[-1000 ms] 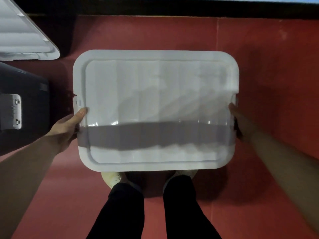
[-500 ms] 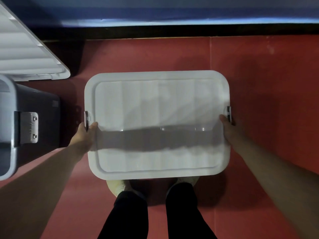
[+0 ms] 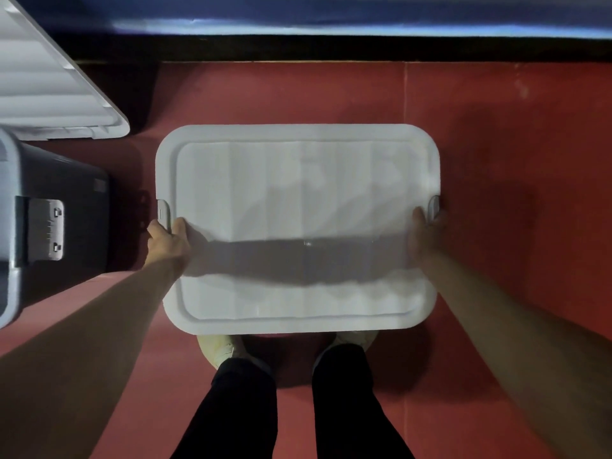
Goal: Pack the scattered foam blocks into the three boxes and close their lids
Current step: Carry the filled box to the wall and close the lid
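A white ribbed lid [image 3: 298, 193] covers a box on the red floor in front of my feet; the box body and any foam blocks are hidden beneath it. My left hand [image 3: 167, 240] grips the lid's left edge just below the grey left latch [image 3: 163, 212]. My right hand [image 3: 425, 235] presses on the lid's right edge beside the grey right latch [image 3: 433, 207]; it is blurred. A band of shadow crosses the lid between my hands.
At the left stands a second grey box [image 3: 59, 220] with a latch [image 3: 44, 230] on its side, its white lid [image 3: 49, 84] raised and tilted. A dark wall base [image 3: 331, 48] runs along the far side. My shoes and dark trouser legs [image 3: 291, 402] are below the lid.
The lid and box have sunk away from the camera onto the floor. Both hands slid from holding the sides to the lid's edges near the latches.
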